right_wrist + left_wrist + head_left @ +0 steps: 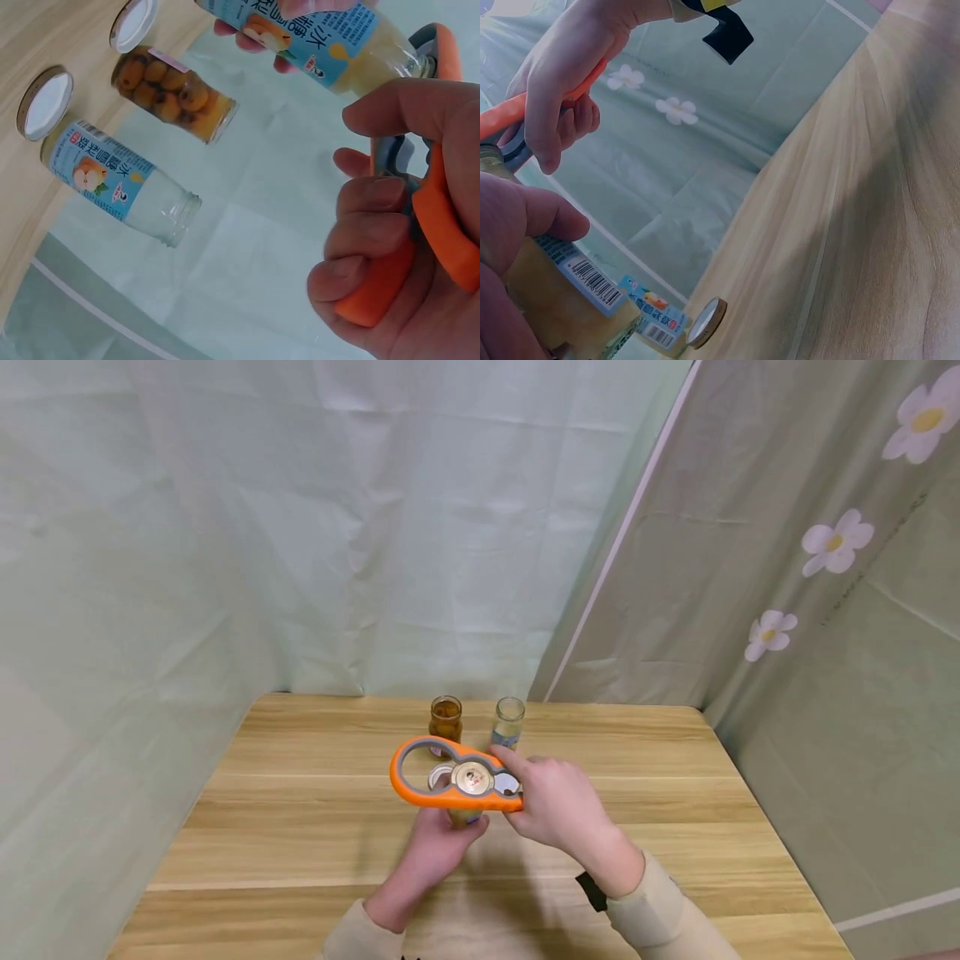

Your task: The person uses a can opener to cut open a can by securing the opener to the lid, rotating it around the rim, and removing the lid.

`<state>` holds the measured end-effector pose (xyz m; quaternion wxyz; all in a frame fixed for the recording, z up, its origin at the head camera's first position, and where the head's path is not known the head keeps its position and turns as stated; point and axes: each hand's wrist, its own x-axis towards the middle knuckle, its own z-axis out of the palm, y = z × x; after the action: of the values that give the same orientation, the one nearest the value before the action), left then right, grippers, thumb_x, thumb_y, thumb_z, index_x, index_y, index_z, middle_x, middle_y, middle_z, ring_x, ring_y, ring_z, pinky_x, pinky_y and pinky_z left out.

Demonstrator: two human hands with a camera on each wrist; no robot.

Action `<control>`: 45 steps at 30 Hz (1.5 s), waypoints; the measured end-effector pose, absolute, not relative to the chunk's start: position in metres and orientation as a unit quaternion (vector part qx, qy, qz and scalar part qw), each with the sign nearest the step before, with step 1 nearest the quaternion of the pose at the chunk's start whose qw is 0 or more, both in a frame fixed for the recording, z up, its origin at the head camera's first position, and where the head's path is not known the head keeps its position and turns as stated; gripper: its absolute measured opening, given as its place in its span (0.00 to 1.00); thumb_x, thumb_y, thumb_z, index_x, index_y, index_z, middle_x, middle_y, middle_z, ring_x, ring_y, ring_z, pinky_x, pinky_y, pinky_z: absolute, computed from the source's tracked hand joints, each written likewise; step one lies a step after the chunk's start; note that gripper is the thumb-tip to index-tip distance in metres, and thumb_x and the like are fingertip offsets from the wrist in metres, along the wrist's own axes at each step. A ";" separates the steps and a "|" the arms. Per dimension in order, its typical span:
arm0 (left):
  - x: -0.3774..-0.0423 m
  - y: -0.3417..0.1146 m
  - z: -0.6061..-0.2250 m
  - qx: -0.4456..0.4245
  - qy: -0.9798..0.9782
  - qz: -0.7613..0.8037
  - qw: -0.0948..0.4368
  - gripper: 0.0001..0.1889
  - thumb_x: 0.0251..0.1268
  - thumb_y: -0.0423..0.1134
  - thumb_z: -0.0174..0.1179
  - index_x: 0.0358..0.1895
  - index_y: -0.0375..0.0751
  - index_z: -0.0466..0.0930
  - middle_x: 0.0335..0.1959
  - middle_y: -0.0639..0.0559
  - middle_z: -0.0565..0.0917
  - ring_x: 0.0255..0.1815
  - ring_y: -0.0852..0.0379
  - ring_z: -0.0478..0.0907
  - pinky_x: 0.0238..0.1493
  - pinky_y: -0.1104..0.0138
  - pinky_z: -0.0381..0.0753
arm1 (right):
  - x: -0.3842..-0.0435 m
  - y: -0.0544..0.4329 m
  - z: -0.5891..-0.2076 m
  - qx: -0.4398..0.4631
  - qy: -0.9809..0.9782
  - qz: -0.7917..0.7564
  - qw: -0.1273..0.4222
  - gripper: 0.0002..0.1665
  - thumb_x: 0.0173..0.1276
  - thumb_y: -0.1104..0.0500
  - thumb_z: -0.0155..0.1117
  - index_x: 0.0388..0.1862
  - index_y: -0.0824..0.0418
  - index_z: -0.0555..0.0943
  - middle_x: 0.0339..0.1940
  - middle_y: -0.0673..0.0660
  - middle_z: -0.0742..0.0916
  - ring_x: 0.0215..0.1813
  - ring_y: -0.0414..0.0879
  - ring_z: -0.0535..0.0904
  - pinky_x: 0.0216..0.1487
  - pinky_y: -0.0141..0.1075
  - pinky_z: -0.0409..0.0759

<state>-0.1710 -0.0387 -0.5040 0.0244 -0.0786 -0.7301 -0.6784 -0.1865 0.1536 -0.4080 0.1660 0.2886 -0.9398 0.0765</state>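
My left hand [442,847] grips a glass bottle of pale yellow drink [300,34] with a blue label, above the table. My right hand [562,806] holds an orange and grey multi-ring jar opener [431,798] by its narrow end. The opener's middle ring surrounds the bottle's gold lid [472,778]. In the right wrist view, my right fingers [371,225] curl around the opener's orange handle, close to the bottle's neck. The left wrist view shows my left thumb [555,214] across the bottle; its lid is mostly hidden there.
Toward the back of the wooden table [300,810] stand an uncapped jar of brown-orange fruit [172,90] and an uncapped blue-labelled bottle [105,169]. Near their bases are two loose lids, one by the bottle [49,105] and another by the jar [136,22]. Curtains [450,527] hang behind.
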 end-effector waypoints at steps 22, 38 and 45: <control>-0.169 -0.039 -0.508 -0.098 -0.715 -0.693 -0.002 0.31 0.59 0.25 0.74 0.67 0.41 0.78 0.63 0.49 0.84 0.71 0.49 0.74 0.76 0.44 0.62 | -0.187 0.160 -0.410 0.300 -0.933 0.074 0.186 0.36 0.47 0.55 0.77 0.61 0.48 0.87 0.20 0.43 0.82 0.19 0.41 0.76 0.19 0.38 0.71; -0.169 -0.049 -0.505 -0.158 -0.686 -0.706 -0.080 0.43 0.65 0.25 0.71 0.81 0.48 0.64 0.74 0.48 0.75 0.68 0.50 0.76 0.61 0.64 0.78 | -0.190 0.164 -0.405 0.326 -0.923 0.067 0.193 0.37 0.46 0.56 0.76 0.61 0.47 0.86 0.16 0.41 0.75 0.17 0.39 0.70 0.16 0.38 0.68; -0.172 -0.050 -0.506 -0.189 -0.688 -0.696 -0.083 0.42 0.64 0.22 0.68 0.81 0.50 0.66 0.74 0.51 0.75 0.61 0.51 0.76 0.55 0.65 0.78 | -0.188 0.167 -0.406 0.323 -0.926 0.067 0.184 0.38 0.46 0.56 0.76 0.62 0.46 0.86 0.17 0.41 0.75 0.17 0.39 0.69 0.17 0.36 0.67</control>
<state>-0.1723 -0.0503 -0.5055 -0.0833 -0.1894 -0.6877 -0.6959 -0.1880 0.1671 -0.4061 0.1843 0.3226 -0.9260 0.0673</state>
